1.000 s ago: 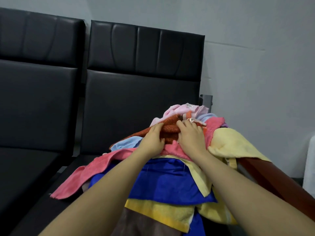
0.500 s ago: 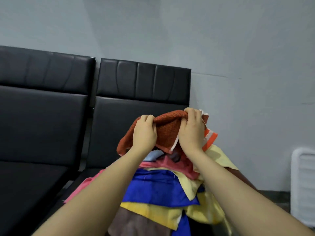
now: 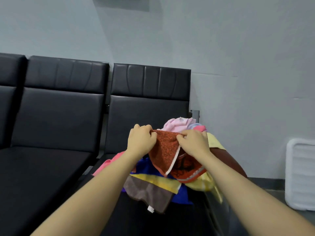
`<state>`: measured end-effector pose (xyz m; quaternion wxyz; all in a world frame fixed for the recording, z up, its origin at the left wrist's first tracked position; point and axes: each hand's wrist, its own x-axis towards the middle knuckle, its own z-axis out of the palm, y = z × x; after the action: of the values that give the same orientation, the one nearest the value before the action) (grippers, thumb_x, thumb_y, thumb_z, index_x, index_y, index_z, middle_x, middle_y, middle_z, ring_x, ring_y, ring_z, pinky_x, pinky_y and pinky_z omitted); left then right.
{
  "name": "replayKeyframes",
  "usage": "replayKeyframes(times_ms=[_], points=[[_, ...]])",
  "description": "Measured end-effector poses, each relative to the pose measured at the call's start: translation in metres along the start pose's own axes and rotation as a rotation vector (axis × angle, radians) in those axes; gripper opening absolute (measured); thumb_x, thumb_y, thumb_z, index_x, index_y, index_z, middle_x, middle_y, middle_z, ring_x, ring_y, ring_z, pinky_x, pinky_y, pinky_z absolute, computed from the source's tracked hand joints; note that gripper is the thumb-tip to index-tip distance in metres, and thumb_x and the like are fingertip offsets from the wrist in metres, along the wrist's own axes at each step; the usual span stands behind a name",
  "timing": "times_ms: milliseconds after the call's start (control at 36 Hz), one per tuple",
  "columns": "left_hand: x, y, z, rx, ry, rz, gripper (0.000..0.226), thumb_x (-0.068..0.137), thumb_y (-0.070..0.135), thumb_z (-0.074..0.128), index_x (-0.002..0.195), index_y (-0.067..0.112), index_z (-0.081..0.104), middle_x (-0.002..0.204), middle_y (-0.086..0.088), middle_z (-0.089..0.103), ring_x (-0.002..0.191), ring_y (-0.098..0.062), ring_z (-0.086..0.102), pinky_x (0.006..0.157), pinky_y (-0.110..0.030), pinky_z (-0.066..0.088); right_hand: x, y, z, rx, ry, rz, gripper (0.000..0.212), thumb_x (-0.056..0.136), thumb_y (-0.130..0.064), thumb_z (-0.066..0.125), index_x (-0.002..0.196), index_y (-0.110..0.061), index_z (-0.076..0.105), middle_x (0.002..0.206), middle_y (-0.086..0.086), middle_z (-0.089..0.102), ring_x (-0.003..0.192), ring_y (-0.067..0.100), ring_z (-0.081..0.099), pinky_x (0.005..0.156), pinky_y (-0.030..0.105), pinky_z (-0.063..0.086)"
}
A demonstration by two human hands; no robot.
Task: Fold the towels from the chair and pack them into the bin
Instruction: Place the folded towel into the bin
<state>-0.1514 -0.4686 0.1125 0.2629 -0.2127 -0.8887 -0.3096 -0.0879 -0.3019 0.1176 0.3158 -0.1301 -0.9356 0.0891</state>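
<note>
Head view: both hands hold the rust-orange towel (image 3: 164, 150) up over the towel pile (image 3: 153, 188) on the black chair (image 3: 146, 106). Left hand (image 3: 140, 142) and right hand (image 3: 194, 142) each pinch its top edge with curled fingers (lower part hanging loose).

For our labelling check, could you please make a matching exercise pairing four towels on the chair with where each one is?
Things:
1. orange towel
2. pink towel
3. brown towel
4. blue towel

Places:
A. hanging at the pile's front edge
B. held up by both hands
C. at the back, on top of the pile
D. under the yellow towel

Pairs: 1-B, 2-C, 3-A, 4-D
</note>
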Motion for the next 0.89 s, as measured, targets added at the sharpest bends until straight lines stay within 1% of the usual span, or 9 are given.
replayKeyframes(times_ms=[139, 250, 333, 417, 500, 556, 639, 722, 889], points=[[-0.034, -0.011, 0.007, 0.062, -0.17, -0.061, 0.026, 0.091, 0.029, 0.044, 0.083, 0.014, 0.063, 0.09, -0.006, 0.062, 0.102, -0.029, 0.047, 0.085, -0.034, 0.031, -0.03, 0.001, 0.006, -0.067, -0.226, 0.014, 0.039, 0.089, -0.037, 0.043, 0.053, -0.023, 0.045, 0.08, 0.0, 0.057, 0.099, 0.024, 0.046, 0.093, 0.041, 0.028], [-0.06, -0.021, 0.019, 0.147, -0.332, -0.084, 0.028, 0.09, 0.033, 0.043, 0.082, 0.016, 0.064, 0.098, -0.006, 0.061, 0.11, -0.027, 0.043, 0.099, -0.04, 0.024, -0.057, 0.01, 0.022, 0.089, -0.329, 0.017, 0.04, 0.086, -0.032, 0.049, 0.05, -0.016, 0.043, 0.063, -0.004, 0.043, 0.085, 0.022, 0.049, 0.079, 0.033, 0.029], [-0.075, -0.026, 0.021, 0.177, -0.475, -0.11, 0.03, 0.092, 0.032, 0.039, 0.077, 0.015, 0.06, 0.093, -0.005, 0.062, 0.106, -0.025, 0.048, 0.103, -0.043, 0.021, -0.073, 0.015, 0.033, 0.073, -0.449, 0.047, 0.047, 0.089, -0.042, 0.045, 0.05, -0.016, 0.045, 0.058, -0.005, 0.045, 0.087, 0.022, 0.054, 0.092, 0.041, 0.031], [-0.082, -0.032, 0.024, 0.141, -0.567, -0.18, 0.033, 0.093, 0.032, 0.037, 0.088, 0.012, 0.063, 0.102, -0.009, 0.063, 0.106, -0.027, 0.054, 0.097, -0.037, 0.031, -0.081, 0.017, 0.04, 0.026, -0.474, 0.059, 0.057, 0.091, -0.057, 0.042, 0.051, -0.017, 0.048, 0.058, -0.007, 0.05, 0.095, 0.021, 0.057, 0.101, 0.044, 0.032], [-0.083, -0.043, 0.033, 0.045, -0.656, -0.301, 0.04, 0.095, 0.027, 0.033, 0.111, 0.002, 0.06, 0.123, -0.017, 0.056, 0.115, -0.032, 0.051, 0.098, -0.039, 0.039, -0.082, 0.019, 0.05, 0.071, -0.436, 0.098, 0.046, 0.09, -0.054, 0.047, 0.064, -0.018, 0.057, 0.074, -0.004, 0.061, 0.1, 0.023, 0.059, 0.09, 0.037, 0.043], [-0.081, -0.052, 0.042, 0.035, -0.626, -0.348, 0.039, 0.096, 0.021, 0.03, 0.118, 0.0, 0.055, 0.129, -0.019, 0.052, 0.116, -0.035, 0.05, 0.097, -0.042, 0.039, -0.078, 0.021, 0.06, 0.109, -0.426, 0.118, 0.03, 0.089, -0.046, 0.053, 0.075, -0.02, 0.059, 0.091, 0.002, 0.067, 0.099, 0.026, 0.06, 0.083, 0.035, 0.047], [-0.083, -0.058, 0.046, 0.154, -0.61, -0.353, 0.048, 0.098, 0.031, 0.037, 0.138, 0.005, 0.034, 0.142, -0.018, 0.037, 0.125, -0.038, 0.044, 0.101, -0.046, 0.037, -0.072, 0.023, 0.077, 0.114, -0.406, 0.116, 0.018, 0.088, -0.031, 0.056, 0.093, -0.014, 0.057, 0.104, 0.009, 0.064, 0.103, 0.03, 0.059, 0.085, 0.039, 0.048], [-0.084, -0.069, 0.057, 0.209, -0.648, -0.404, 0.06, 0.096, 0.039, 0.046, 0.142, 0.008, 0.026, 0.148, -0.017, 0.028, 0.132, -0.038, 0.037, 0.102, -0.046, 0.035, -0.071, 0.026, 0.095, 0.102, -0.401, 0.193, 0.035, 0.088, -0.031, 0.057, 0.114, -0.009, 0.05, 0.116, 0.013, 0.058, 0.112, 0.032, 0.055, 0.093, 0.042, 0.045], [-0.089, -0.08, 0.077, 0.275, -0.477, -0.485, 0.076, 0.087, 0.05, 0.057, 0.139, 0.007, 0.022, 0.142, -0.021, 0.028, 0.129, -0.039, 0.035, 0.104, -0.048, 0.03, -0.072, 0.031, 0.122, 0.166, -0.425, 0.256, 0.059, 0.086, -0.037, 0.062, 0.129, -0.008, 0.034, 0.13, 0.011, 0.052, 0.124, 0.03, 0.047, 0.103, 0.043, 0.031]])
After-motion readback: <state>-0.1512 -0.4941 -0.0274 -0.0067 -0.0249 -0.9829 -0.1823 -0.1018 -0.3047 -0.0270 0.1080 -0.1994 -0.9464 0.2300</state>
